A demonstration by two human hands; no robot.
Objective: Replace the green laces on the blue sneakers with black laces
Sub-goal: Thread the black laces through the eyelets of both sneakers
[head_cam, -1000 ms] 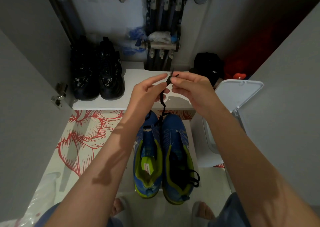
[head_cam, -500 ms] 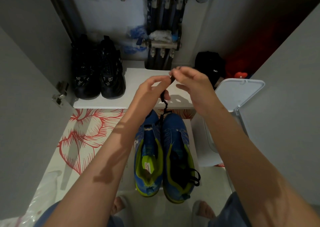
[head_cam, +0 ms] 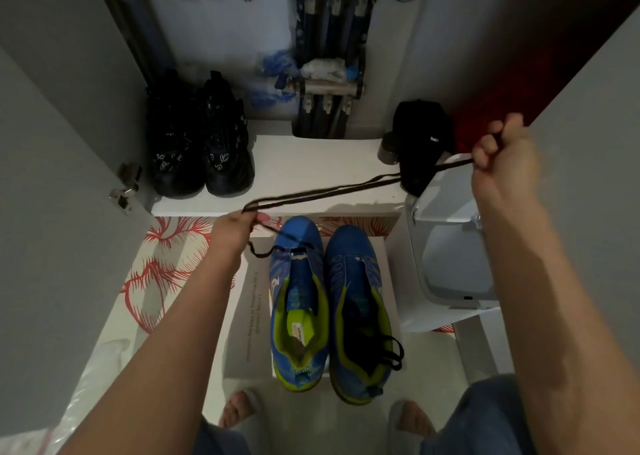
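Two blue sneakers with lime-green lining stand side by side on a white box lid: the left sneaker (head_cam: 298,302) and the right sneaker (head_cam: 360,312). A black lace (head_cam: 332,190) runs doubled and taut between my hands. My left hand (head_cam: 235,227) pinches it just above the left sneaker's toe, and a loose part trails down to that shoe's front eyelets. My right hand (head_cam: 502,153) grips the lace ends, raised far right. A second black lace (head_cam: 388,349) lies bundled inside the right sneaker.
A pair of black shoes (head_cam: 199,135) stands on the white shelf (head_cam: 311,163) behind. A black cap (head_cam: 424,132) and an open white lidded bin (head_cam: 453,246) are at the right. Pipes run up the back wall. My feet show at the bottom.
My hands, close together over the sneakers before, have pulled apart: the right went up and right, the left down and left, stretching the black lace out between them.
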